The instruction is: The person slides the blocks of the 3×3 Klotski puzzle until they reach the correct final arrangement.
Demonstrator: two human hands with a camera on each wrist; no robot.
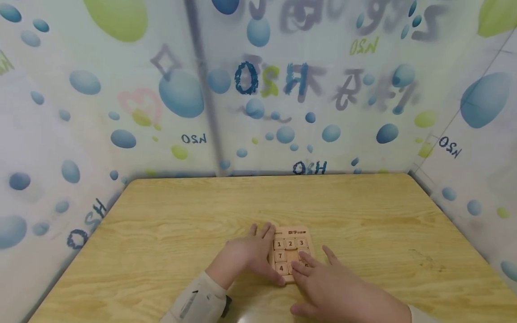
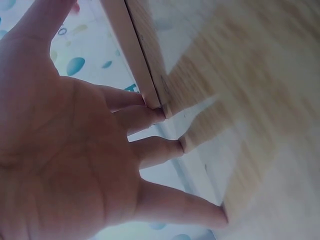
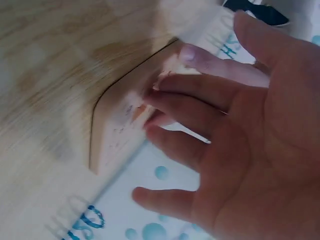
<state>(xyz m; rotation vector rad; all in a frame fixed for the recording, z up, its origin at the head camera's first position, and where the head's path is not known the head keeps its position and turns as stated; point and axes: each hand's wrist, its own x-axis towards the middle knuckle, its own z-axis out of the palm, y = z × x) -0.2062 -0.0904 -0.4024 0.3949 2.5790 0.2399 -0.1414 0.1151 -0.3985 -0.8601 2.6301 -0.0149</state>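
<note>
A wooden number sliding puzzle [image 1: 303, 229] lies flat on the table. Tiles 1, 2 and 3 form its top row. Below them are tile 7 [image 1: 280, 255], a bare slot at the centre, and tile 4 [image 1: 281, 268]; the right hand partly covers the rest. My left hand [image 1: 255, 255] rests along the puzzle's left side, its thumb at the near edge. Its fingers look nearly straight in the left wrist view, some tips touching the table. My right hand [image 1: 328, 281] reaches over the lower right tiles with extended fingers, their tips on or just above them; exact contact is hidden.
The wooden table [image 1: 194, 199] spreads around the puzzle on all sides. Behind it and at both sides stand pale walls [image 1: 258, 148] with blue and green bubble prints and lettering. A dark object [image 3: 260, 11] shows at the top of the right wrist view.
</note>
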